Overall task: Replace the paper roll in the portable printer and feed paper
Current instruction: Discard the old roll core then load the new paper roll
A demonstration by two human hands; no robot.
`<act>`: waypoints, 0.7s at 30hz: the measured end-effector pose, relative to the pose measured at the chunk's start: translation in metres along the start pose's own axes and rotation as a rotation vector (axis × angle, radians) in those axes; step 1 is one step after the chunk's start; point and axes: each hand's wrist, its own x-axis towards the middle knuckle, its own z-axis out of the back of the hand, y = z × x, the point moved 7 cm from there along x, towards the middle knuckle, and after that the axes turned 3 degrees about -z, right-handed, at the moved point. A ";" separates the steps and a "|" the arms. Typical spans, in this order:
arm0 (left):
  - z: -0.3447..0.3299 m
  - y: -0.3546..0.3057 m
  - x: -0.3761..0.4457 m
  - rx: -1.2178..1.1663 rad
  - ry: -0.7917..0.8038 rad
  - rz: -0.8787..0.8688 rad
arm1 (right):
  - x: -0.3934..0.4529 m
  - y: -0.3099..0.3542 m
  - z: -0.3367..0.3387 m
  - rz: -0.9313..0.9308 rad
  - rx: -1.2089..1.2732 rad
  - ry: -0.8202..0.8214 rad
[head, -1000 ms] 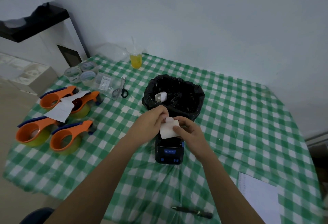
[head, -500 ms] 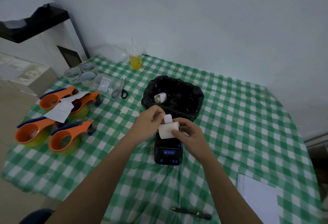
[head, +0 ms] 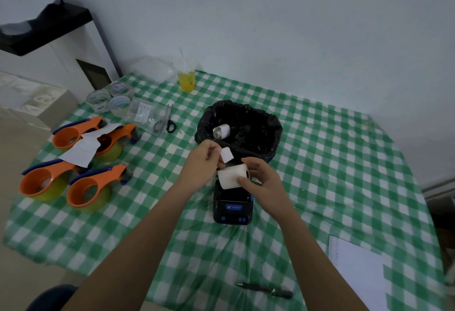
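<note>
The left hand (head: 203, 160) pinches the loose paper tail (head: 227, 154); the right hand (head: 262, 180) grips the new paper roll (head: 232, 176) just above the open printer (head: 232, 208) on the counter (head: 332, 162). Loading is under way, I judge; next the roll must drop into the bay, tail out.

Both forearms bare, no sleeves in view. Left hand (head: 202, 160) & right hand (head: 264, 182): no gloves, rings, watch or bands. Dark blue rounded bit at 7 o'clock, prob. clothing, can't tell.
</note>
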 end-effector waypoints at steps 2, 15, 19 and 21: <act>0.003 0.004 0.004 -0.043 -0.044 0.030 | 0.002 -0.004 0.003 -0.012 -0.002 -0.017; -0.038 -0.013 0.127 0.303 -0.083 -0.128 | 0.031 -0.033 0.050 -0.134 0.163 -0.361; -0.054 -0.011 0.149 0.326 -0.075 -0.172 | 0.040 -0.042 0.059 -0.157 0.174 -0.408; -0.055 -0.009 0.156 0.337 -0.089 -0.180 | 0.042 -0.047 0.062 -0.167 0.175 -0.416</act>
